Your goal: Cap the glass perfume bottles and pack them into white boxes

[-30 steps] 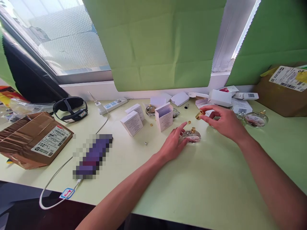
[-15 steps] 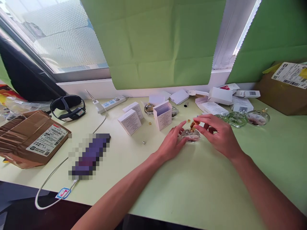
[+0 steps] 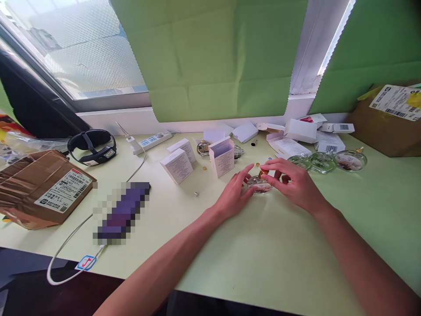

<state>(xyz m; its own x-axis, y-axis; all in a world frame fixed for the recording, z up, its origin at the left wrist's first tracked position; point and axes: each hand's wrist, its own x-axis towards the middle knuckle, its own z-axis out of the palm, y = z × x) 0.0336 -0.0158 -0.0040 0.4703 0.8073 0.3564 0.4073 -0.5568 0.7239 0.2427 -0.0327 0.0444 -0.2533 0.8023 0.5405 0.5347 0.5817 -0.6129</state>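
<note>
Both hands are working on a small round perfume bottle (image 3: 259, 186) near the middle of a pale green table (image 3: 279, 254).

Going from largest to smallest: a cardboard parcel (image 3: 42, 188) is lying at 9 o'clock from the bottle, and 1 open white box (image 3: 222, 156) is standing at 10 o'clock. The left hand (image 3: 235, 193) is cupping the bottle's left side, fingers curled against the glass. The right hand (image 3: 292, 182) is pinching a gold cap (image 3: 262, 172) at the bottle's neck between thumb and fingertips. 3 more round bottles (image 3: 324, 161) are sitting in a row at 2 o'clock, near the right hand.
</note>
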